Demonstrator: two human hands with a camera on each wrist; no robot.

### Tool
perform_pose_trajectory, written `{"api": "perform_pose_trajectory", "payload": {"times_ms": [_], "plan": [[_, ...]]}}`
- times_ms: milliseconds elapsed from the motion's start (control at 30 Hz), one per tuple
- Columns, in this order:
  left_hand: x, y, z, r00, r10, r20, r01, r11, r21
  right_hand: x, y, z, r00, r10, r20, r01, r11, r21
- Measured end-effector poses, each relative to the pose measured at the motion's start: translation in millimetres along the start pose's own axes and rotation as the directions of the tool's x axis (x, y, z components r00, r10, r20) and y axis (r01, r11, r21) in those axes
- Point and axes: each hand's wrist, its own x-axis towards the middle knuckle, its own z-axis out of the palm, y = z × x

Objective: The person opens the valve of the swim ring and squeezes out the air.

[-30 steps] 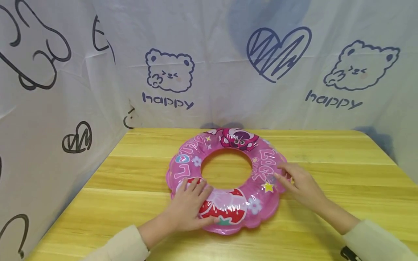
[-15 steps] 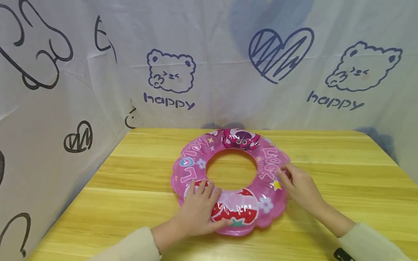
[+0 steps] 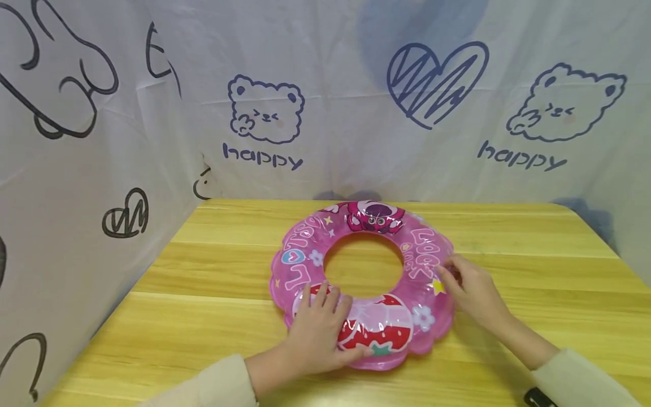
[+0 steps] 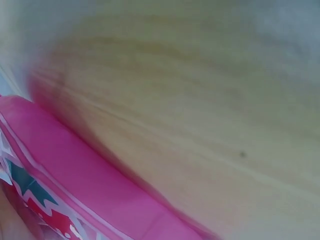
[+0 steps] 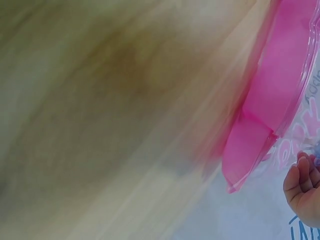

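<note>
A pink inflatable swim ring (image 3: 427, 339) lies flat on the wooden table, printed with a strawberry, flowers, lettering and a bear. Across its near left part rests my left hand (image 3: 320, 333), palm down with fingers spread, the thumb over the strawberry's green leaf. At the ring's right side my right hand (image 3: 475, 291) has its thumb and curled fingers together by the yellow star, pinching at the surface. The right wrist view shows those bent fingers (image 5: 300, 177) against the ring; what exactly lies between the tips is mostly hidden. Only the ring's pink side (image 4: 75, 155) shows clearly in the left wrist view.
The wooden table (image 3: 203, 271) reaches back to a white cloth (image 3: 346, 135) with bear, heart and "happy" drawings. More of this cloth hangs on the left and right. A small black object (image 3: 539, 397) is partly visible beside the right sleeve.
The swim ring has slid slightly to the right, and my left hand has moved right with it. My right hand stays in nearly the same place, its fingertips now further over the ring.
</note>
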Motion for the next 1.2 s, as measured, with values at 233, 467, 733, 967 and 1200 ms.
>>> {"api": "perform_pose_trajectory", "payload": {"times_ms": [233, 467, 733, 967, 1200], "plan": [[5.2, -14.8, 1.3, 0.997, 0.082, -0.002, -0.082, 0.992, -0.094, 2, 3, -2, 1.000, -0.019, -0.012, 0.018, 0.999, -0.037], [10.6, -40.8, 3.0, 0.992, 0.122, 0.038, -0.115, 0.982, -0.151, 3, 3, -5, 0.998, -0.051, -0.022, 0.050, 0.998, -0.037], [11.3, -51.5, 6.1, 0.987, 0.150, 0.067, -0.138, 0.978, -0.155, 3, 4, -4, 0.996, -0.087, -0.029, 0.086, 0.996, -0.033], [10.0, -51.6, 10.6, 0.985, 0.160, 0.056, -0.151, 0.977, -0.148, 3, 7, -2, 0.994, -0.106, -0.037, 0.104, 0.994, -0.041], [8.8, -51.9, 13.3, 0.986, 0.155, 0.061, -0.142, 0.975, -0.169, 2, 8, -2, 0.994, -0.101, -0.033, 0.100, 0.995, -0.026]]}}
